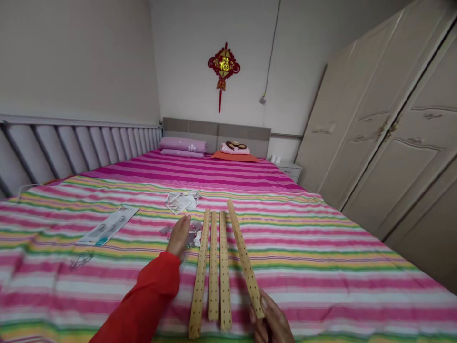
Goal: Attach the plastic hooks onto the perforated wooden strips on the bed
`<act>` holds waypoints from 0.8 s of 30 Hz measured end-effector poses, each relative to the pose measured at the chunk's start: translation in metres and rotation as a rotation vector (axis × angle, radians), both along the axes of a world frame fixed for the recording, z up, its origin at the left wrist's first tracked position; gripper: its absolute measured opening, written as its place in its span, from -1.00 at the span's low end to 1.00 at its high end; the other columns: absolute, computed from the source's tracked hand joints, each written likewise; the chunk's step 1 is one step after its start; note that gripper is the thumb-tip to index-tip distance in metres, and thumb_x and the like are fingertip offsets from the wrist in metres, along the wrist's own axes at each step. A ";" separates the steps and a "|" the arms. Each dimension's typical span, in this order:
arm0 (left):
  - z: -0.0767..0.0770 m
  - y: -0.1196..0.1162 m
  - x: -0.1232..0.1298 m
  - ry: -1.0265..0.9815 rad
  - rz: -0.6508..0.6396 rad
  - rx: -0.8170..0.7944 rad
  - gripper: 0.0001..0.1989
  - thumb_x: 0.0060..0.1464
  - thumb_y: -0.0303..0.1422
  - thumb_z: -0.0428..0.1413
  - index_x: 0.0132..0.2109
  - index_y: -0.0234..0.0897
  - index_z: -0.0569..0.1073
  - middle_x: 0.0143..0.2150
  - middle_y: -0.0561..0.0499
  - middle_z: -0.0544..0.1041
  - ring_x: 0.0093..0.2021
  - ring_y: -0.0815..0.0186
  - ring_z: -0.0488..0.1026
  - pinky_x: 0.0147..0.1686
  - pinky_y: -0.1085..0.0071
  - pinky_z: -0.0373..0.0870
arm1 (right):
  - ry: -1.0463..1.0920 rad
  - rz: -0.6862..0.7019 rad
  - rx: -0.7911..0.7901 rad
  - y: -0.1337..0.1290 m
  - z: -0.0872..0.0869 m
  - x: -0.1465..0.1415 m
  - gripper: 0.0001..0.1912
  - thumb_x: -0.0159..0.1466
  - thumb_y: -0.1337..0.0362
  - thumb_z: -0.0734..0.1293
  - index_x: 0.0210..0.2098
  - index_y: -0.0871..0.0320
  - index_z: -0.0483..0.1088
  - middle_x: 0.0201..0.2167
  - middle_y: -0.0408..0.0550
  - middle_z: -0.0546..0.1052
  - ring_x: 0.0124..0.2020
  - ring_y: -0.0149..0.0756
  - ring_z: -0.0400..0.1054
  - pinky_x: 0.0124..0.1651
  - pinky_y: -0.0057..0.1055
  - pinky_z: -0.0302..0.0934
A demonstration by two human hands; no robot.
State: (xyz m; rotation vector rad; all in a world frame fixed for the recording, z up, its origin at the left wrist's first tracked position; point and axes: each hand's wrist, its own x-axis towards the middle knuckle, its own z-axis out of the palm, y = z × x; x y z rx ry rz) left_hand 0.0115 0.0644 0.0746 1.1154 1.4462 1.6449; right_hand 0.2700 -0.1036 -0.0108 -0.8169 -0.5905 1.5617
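Note:
Several long wooden strips dotted with small holes are on the striped bedspread. Three of them, such as the middle strip, lie side by side, pointing away from me. My right hand grips the near end of a fourth strip, which slants with its far end toward the others. My left hand is over small plastic bags of hardware, left of the strips; its fingers look close together, and whether they hold anything is hidden.
A flat blister package and a thin coil lie at the left. Crumpled papers sit beyond my left hand. Pillows rest by the headboard; a wardrobe stands at the right.

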 end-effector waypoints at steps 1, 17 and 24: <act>0.000 -0.010 0.002 0.020 -0.005 0.009 -0.50 -0.09 -0.02 0.12 -0.12 -0.31 0.47 -0.11 -0.17 0.54 -0.03 0.11 0.44 -0.08 0.20 0.37 | 0.010 0.000 -0.001 0.002 0.000 0.000 -0.52 0.04 0.06 0.46 -0.11 0.18 0.41 -0.61 -0.14 0.44 -0.75 -0.64 -0.13 -0.72 -0.63 -0.18; -0.126 -0.133 -0.029 0.668 0.279 0.042 -0.34 -0.07 -0.06 0.07 0.17 -0.20 0.24 0.24 -0.20 0.26 0.25 -0.03 0.14 0.23 0.02 0.02 | -0.164 -0.024 0.037 0.009 -0.033 -0.020 -0.43 0.14 -0.09 0.32 -0.07 0.25 0.33 -0.55 -0.10 0.49 -0.79 -0.59 0.02 -0.74 -0.59 -0.15; -0.117 -0.146 -0.002 0.542 0.215 0.057 -0.38 -0.07 -0.11 0.09 0.16 -0.17 0.27 0.26 -0.16 0.24 0.27 0.01 0.11 0.26 0.08 -0.01 | -0.319 -0.095 0.032 -0.002 -0.040 -0.025 -0.08 0.09 -0.03 0.41 0.27 0.22 -0.02 -0.65 -0.25 0.40 -0.75 -0.54 0.08 -0.71 -0.59 -0.05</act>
